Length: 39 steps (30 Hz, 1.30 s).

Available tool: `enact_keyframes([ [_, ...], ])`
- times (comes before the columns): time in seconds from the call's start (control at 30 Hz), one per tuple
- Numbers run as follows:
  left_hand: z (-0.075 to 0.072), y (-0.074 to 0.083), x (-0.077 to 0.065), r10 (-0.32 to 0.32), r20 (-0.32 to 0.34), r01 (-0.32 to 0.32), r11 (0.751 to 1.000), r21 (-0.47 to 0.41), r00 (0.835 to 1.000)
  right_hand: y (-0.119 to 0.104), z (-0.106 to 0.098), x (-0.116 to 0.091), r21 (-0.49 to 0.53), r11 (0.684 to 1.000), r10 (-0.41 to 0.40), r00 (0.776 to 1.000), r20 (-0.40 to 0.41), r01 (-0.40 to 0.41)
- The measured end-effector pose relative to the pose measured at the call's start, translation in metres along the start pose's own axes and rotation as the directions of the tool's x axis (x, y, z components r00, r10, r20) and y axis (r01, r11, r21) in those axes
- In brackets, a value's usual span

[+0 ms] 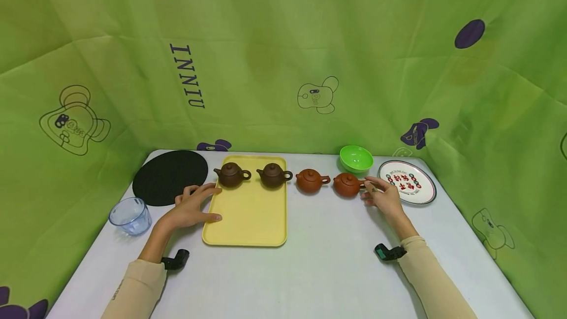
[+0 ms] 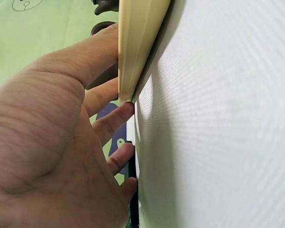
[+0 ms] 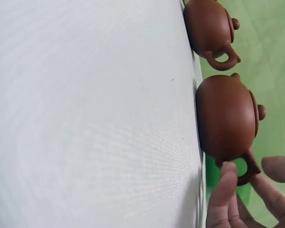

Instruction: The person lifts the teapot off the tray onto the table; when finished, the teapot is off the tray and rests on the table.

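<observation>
My left hand (image 1: 190,209) is at the left edge of a yellow tray (image 1: 248,215), thumb and fingers spread along its rim. In the left wrist view, the thumb and nearest finger meet the tray's side. Two dark brown teapots, the left one (image 1: 231,175) and the right one (image 1: 273,176), stand at the tray's far end. My right hand (image 1: 384,196) is at the handle of the outer reddish-brown teapot (image 3: 228,116). One fingertip overlaps the lower handle in the right wrist view, while another digit stands apart above it. A second reddish-brown teapot (image 1: 309,181) stands left of that one.
A black round mat (image 1: 170,176) lies at the back left, with a clear glass bowl (image 1: 131,216) in front of it. At the back right are a green bowl (image 1: 356,159) and a white plate (image 1: 423,188) with red lettering. Green curtains border the white table (image 1: 328,270).
</observation>
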<state>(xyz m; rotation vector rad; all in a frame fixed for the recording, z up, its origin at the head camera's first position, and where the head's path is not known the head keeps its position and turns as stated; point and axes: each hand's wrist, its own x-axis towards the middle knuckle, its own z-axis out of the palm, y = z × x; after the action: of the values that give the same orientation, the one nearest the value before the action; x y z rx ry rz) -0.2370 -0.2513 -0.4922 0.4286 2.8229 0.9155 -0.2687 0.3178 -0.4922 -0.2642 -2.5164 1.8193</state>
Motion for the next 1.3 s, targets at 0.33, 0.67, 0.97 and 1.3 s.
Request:
enact_keyframes([
  [0.33, 0.000, -0.001, -0.002, 0.011, -0.011, -0.011, 1.000, -0.004, 1.000, -0.022, 0.002, -0.010, -0.078, 0.980, -0.186, 0.982, -0.027, 0.184],
  [0.67, 0.000, -0.002, -0.001, 0.007, -0.007, -0.007, 1.000, 0.006, 1.000, -0.053, 0.026, -0.019, -0.101, 0.945, -0.302, 0.949, 0.086, 0.310],
  [0.97, 0.000, -0.001, -0.001, 0.015, -0.007, -0.015, 1.000, -0.002, 1.000, -0.068, 0.063, -0.017, -0.095, 0.903, -0.393, 0.895, 0.211, 0.419],
  [1.3, -0.001, 0.000, -0.002, 0.038, -0.011, -0.038, 0.999, -0.010, 0.999, -0.081, 0.102, -0.022, -0.180, 0.868, -0.413, 0.875, 0.254, 0.462],
])
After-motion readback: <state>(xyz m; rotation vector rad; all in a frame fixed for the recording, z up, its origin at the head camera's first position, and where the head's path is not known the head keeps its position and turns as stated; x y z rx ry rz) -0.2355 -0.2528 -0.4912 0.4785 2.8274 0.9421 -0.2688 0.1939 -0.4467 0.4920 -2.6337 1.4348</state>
